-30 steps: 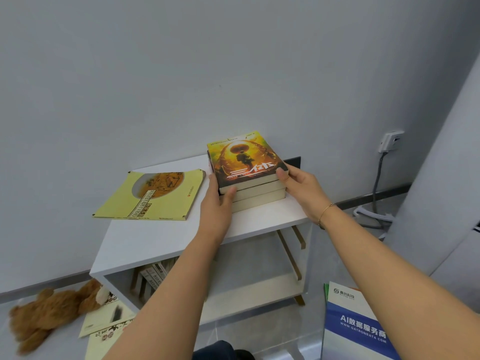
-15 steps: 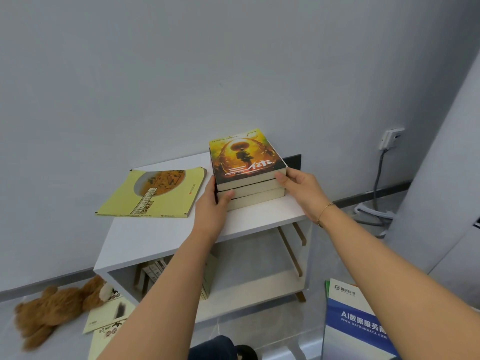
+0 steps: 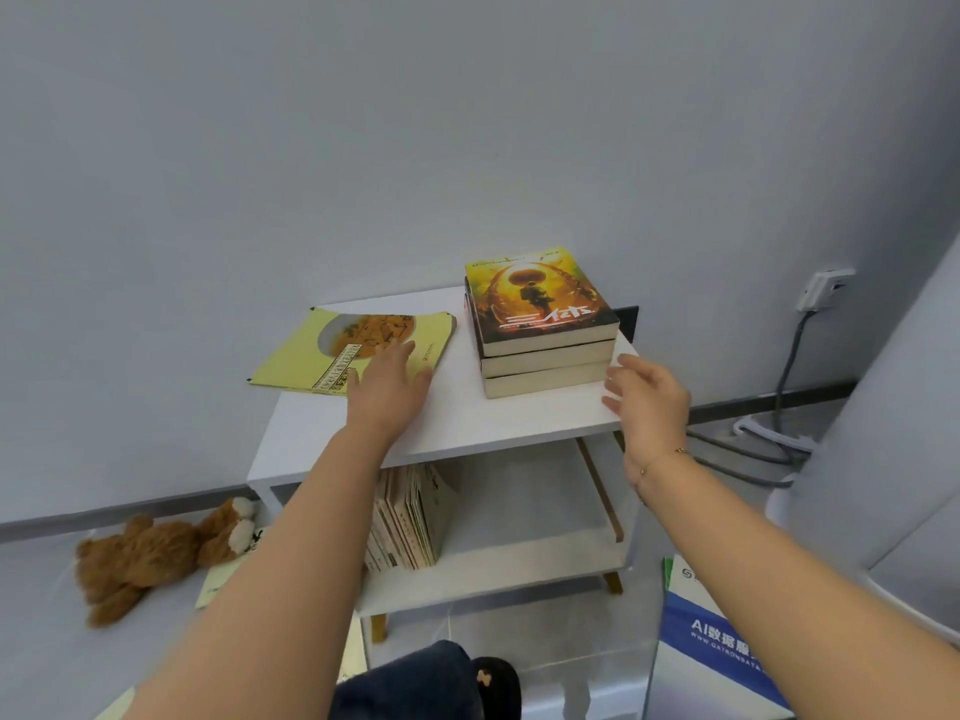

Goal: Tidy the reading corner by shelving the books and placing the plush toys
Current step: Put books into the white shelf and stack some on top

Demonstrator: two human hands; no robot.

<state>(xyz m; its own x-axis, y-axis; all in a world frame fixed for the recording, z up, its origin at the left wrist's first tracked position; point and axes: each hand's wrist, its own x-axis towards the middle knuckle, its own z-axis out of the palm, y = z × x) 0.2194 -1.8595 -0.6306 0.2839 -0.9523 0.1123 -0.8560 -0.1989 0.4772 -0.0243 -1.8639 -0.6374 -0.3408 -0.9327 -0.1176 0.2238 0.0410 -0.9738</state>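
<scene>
Three stacked books (image 3: 545, 350), one teddy bear (image 3: 150, 556)

Both hands have let go of the stack of books (image 3: 545, 332). The left hand (image 3: 387, 389) has moved across to the thin yellow book (image 3: 332, 350), fingers spread over its near corner, while the right hand (image 3: 647, 397) has drawn back, loosely open, just beside the stack.

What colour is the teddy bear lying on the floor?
The teddy bear is golden brown with a cream muzzle, seen in the head view.
</scene>
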